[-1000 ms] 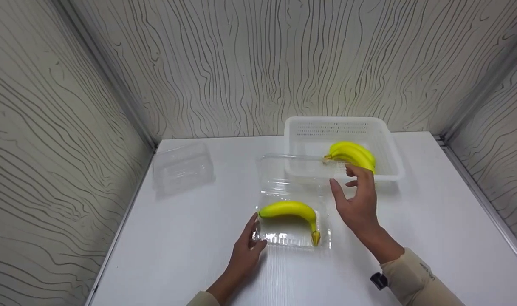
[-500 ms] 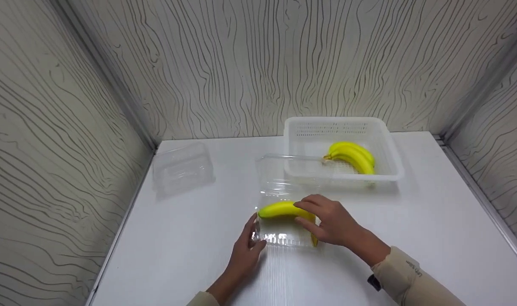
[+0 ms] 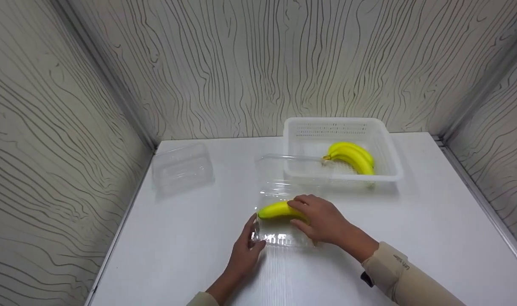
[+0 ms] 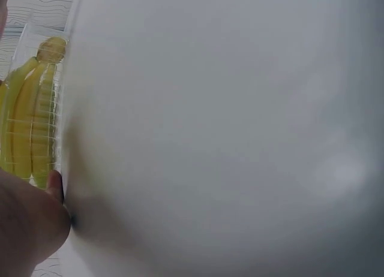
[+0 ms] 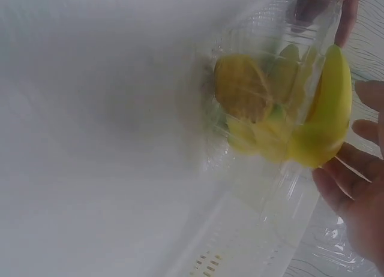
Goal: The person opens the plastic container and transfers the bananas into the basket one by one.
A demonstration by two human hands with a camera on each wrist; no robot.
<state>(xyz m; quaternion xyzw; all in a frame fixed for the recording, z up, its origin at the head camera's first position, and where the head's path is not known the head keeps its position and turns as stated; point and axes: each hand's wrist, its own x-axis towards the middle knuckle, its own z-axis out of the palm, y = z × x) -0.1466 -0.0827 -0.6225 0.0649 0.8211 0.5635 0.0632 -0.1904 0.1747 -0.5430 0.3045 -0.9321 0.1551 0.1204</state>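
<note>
A yellow banana [image 3: 275, 210] with a greenish tip lies in a clear plastic clamshell container [image 3: 279, 239], whose lid is folded back toward the basket. My left hand [image 3: 244, 250] holds the container's left side, thumb at the front corner. Over the banana's right half, my right hand [image 3: 322, 219] grips it between thumb and fingers, covering the stem end. The right wrist view shows the fingers beside the banana [image 5: 330, 109], which rises above the container wall. Through that wall in the left wrist view, yellow banana [image 4: 23, 121] shows as several bands.
Behind the right hand, a white perforated basket [image 3: 343, 178] holds a bunch of bananas [image 3: 352, 156]. Another clear plastic container [image 3: 184, 168] stands at the back left of the white table [image 3: 177, 255]. Wood-patterned panels [image 3: 258, 63] enclose the table at the back and sides.
My right hand has come down from the basket's front edge, leftward and toward me, onto the banana in the container. The left hand has stayed at the container's left side.
</note>
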